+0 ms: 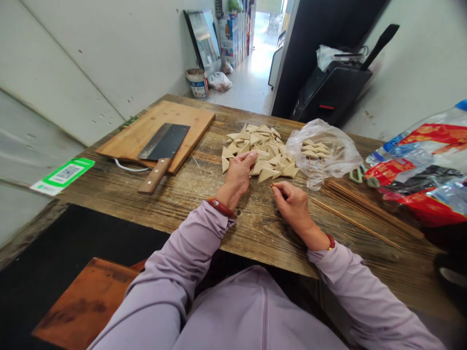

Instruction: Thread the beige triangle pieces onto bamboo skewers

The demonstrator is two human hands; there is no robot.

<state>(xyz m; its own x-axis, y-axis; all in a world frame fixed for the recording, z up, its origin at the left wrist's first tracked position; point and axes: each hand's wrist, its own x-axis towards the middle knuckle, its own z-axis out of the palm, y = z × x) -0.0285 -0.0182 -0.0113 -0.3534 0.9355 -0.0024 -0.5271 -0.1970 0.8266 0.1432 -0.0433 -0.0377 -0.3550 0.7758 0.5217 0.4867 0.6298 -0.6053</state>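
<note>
A heap of beige triangular slices (270, 141), which look like a firm bean-curd food, lies on the wooden table. At its near edge my left hand (238, 174) pinches one pale slice (261, 153) between thumb and fingers. My right hand (293, 204) is closed just right of the heap, thumb against forefinger. A tiny brown tip shows at those fingertips; the rest is hidden in the hand. Thin brown skewers (372, 209) lie in a bundle to the right. Beyond them, threaded slices (314, 148) on skewers rest at a clear plastic bag (341, 153).
On the left, a cleaver (166, 141) lies across a wooden cutting board (197, 119), its handle over the table (193, 194). Red-and-clear plastic packaging (426, 165) crowds the right end. A green-handled tool (356, 175) sits beside it. A bucket (197, 83) stands on the floor beyond.
</note>
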